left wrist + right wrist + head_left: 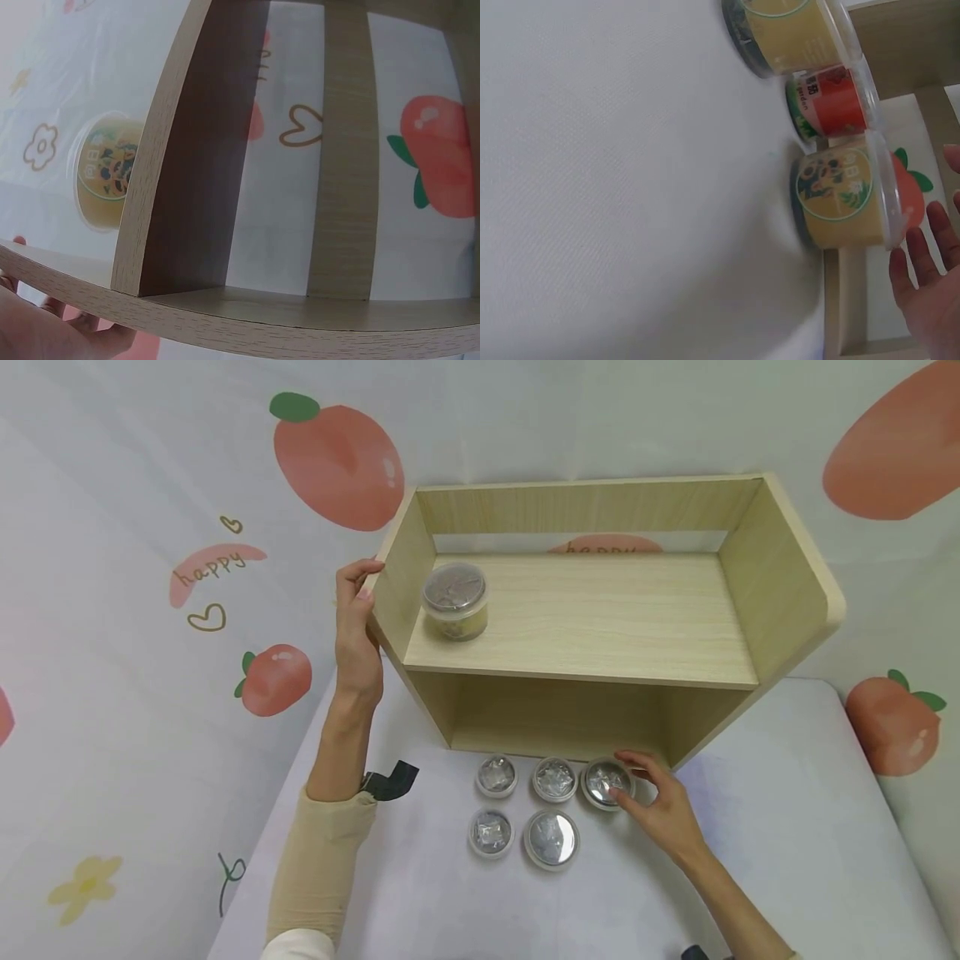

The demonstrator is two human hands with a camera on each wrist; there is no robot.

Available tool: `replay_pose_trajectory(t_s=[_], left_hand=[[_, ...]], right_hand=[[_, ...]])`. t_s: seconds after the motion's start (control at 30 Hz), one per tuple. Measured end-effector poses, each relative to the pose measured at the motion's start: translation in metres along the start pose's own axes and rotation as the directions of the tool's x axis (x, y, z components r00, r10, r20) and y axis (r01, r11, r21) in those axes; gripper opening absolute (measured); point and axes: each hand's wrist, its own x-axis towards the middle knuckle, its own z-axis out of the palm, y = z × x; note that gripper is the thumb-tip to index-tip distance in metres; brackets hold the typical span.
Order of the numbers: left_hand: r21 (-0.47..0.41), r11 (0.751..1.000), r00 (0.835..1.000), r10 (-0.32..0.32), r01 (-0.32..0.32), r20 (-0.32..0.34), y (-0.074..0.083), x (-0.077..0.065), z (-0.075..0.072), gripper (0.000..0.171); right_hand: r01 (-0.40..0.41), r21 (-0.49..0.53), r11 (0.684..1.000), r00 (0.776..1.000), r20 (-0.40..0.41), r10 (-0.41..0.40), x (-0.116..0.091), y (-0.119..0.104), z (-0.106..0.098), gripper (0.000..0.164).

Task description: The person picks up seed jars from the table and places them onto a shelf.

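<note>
My left hand (358, 635) grips the front edge of the left side panel of a two-tier wooden shelf (600, 618). In the left wrist view its fingers (82, 326) show below the panel's edge. My right hand (663, 810) is at the rightmost tub (607, 783) in the row before the shelf, fingers spread around its lid. In the right wrist view the right hand (937, 285) lies beside that tub (844, 195), which has a clear lid and a yellowish label. Another lidded tub (455, 602) stands at the left of the upper tier.
Several more clear-lidded tubs stand on the white tabletop (420, 893): two small ones (497, 775) (555, 779) left of the right hand, and two nearer, one small (491, 833) and one larger (551, 840). A fruit-printed cloth (150, 710) hangs behind.
</note>
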Motion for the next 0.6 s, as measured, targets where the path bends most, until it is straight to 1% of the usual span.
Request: replay_pose_trajectory(t_s=[0.1, 0.2, 0.3, 0.4, 0.5, 0.6], left_hand=[[0.003, 1.000, 1.000, 0.005, -0.005, 0.000, 0.000, 0.000, 0.000, 0.033], [0.011, 1.000, 1.000, 0.007, -0.007, -0.007, -0.001, 0.001, 0.001, 0.033], [0.023, 1.000, 1.000, 0.008, -0.008, -0.016, -0.002, 0.001, 0.001, 0.034], [0.027, 1.000, 1.000, 0.011, -0.010, -0.018, -0.002, 0.000, 0.001, 0.034], [0.025, 1.000, 1.000, 0.011, -0.011, -0.014, -0.002, 0.000, 0.001, 0.034], [0.022, 1.000, 1.000, 0.010, -0.010, -0.010, -0.002, 0.000, 0.000, 0.034]], right_hand=[[-0.009, 0.006, 1.000, 1.000, -0.001, 0.009, -0.001, 0.003, 0.000, 0.055], [0.000, 0.013, 1.000, 1.000, 0.003, 0.000, -0.001, 0.007, 0.001, 0.058], [0.002, 0.003, 1.000, 1.000, 0.021, -0.002, -0.002, 0.010, 0.001, 0.060], [-0.024, -0.024, 0.999, 0.999, 0.048, 0.025, -0.004, 0.015, 0.002, 0.062], [-0.068, -0.052, 0.996, 0.995, 0.071, 0.071, -0.009, 0.031, 0.004, 0.066], [-0.096, -0.061, 0.994, 0.991, 0.090, 0.101, -0.015, 0.049, 0.006, 0.069]])
